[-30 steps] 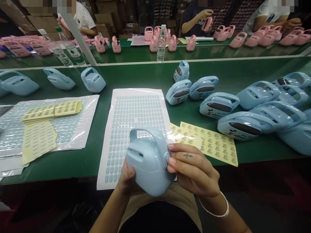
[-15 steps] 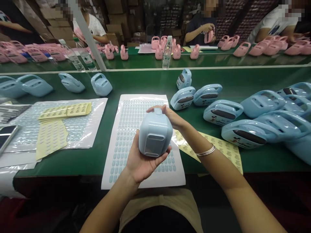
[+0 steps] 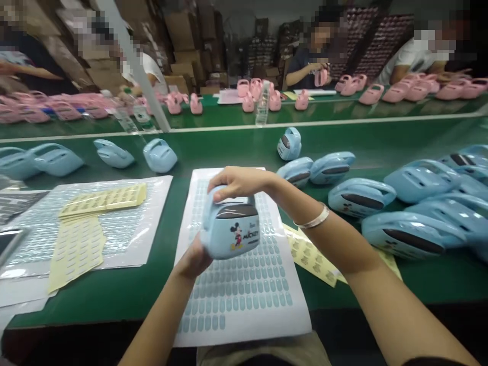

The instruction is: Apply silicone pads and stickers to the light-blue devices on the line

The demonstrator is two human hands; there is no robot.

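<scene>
A light blue handled plastic case (image 3: 224, 234) is between my hands above a white sheet (image 3: 263, 320) of small clear blue stickers. Its front carries a cartoon mouse print, lettering and a dark panel. My right hand (image 3: 242, 182) reaches over the top and grips it by the handle, which it mostly covers. Low on the case's left side, my left hand (image 3: 195, 258) supports it, its fingers largely hidden behind the case. A yellow sticker sheet (image 3: 310, 256) lies beneath my right forearm.
Several similar blue cases (image 3: 360, 195) stand to the right, others (image 3: 160, 155) at the back left. Yellow sticker strips (image 3: 78, 249) lie on plastic-covered sheets at left. Beyond a ledge are water bottles (image 3: 262, 104), pink cases (image 3: 371, 94) and co-workers.
The case has turned from its plain side, with a rectangular recess, to its printed front. My right hand has moved over its top, my left hand to its left side. The camera view has shifted.
</scene>
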